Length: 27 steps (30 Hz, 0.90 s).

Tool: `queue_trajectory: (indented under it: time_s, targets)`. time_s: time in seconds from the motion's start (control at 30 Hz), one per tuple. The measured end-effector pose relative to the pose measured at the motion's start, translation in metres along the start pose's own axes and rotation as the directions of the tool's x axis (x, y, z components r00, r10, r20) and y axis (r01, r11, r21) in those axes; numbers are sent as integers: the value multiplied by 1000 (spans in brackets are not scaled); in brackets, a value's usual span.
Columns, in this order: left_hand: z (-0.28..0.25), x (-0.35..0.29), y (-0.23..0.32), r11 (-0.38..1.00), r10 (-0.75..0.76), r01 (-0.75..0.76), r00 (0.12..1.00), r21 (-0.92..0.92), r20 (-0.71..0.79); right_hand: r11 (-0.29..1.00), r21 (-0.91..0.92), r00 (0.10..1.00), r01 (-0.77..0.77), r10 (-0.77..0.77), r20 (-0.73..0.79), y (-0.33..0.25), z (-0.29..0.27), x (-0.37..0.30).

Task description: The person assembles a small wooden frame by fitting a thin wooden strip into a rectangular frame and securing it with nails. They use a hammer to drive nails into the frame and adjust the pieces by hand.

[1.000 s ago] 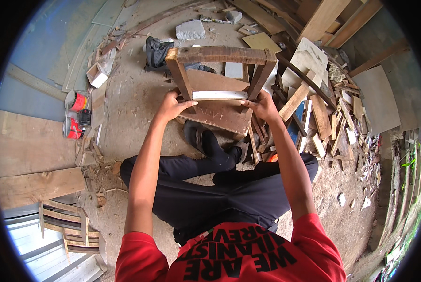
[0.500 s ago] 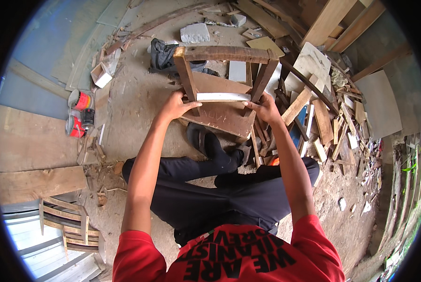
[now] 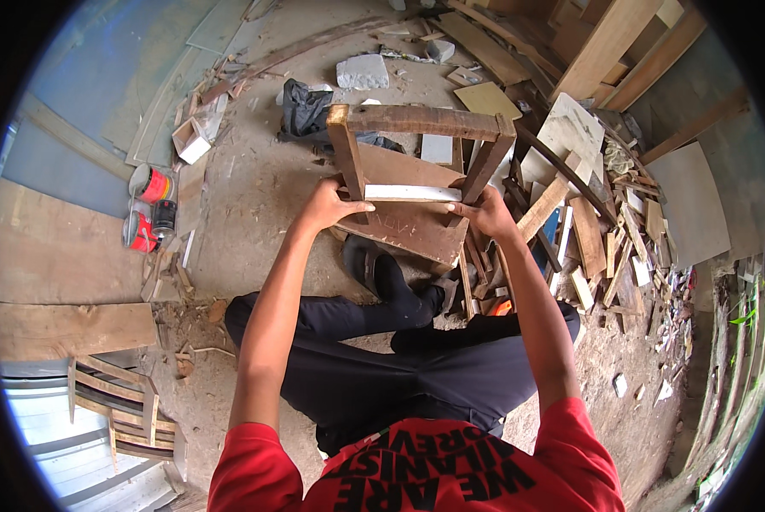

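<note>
Left grip [image 3: 334, 206] and right grip [image 3: 488, 213], both closed, hold the legs [image 3: 349, 158] of a wooden frame [image 3: 421, 121] beside its white slat [image 3: 412, 193].

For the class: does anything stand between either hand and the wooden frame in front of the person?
Nothing visible does. The left hand and right hand hold the wooden frame directly, near opposite ends of the white strip. The brown board shows behind the frame, not between it and the hands.
</note>
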State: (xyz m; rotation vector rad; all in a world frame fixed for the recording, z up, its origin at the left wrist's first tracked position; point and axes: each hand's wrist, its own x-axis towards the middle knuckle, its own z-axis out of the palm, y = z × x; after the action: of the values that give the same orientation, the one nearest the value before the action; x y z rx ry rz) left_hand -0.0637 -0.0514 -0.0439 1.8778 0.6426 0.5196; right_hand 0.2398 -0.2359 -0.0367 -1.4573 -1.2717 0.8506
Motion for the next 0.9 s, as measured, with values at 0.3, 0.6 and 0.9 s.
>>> queue_trajectory:
  time_s: [0.3, 0.6, 0.9]
  targets:
    - [8, -3, -12, 995, 40, -45, 998, -90, -56, 999, -29, 999, 46, -46, -10, 8, 2, -1]
    - [6, 0, -1, 998, 48, -48, 999, -35, -12, 999, -14, 999, 32, -32, -14, 8, 0, -1]
    - [10, 0, -2, 997, -29, 26, 999, -77, -35, 998, -50, 1000, -24, 24, -8, -3, 2, -2]
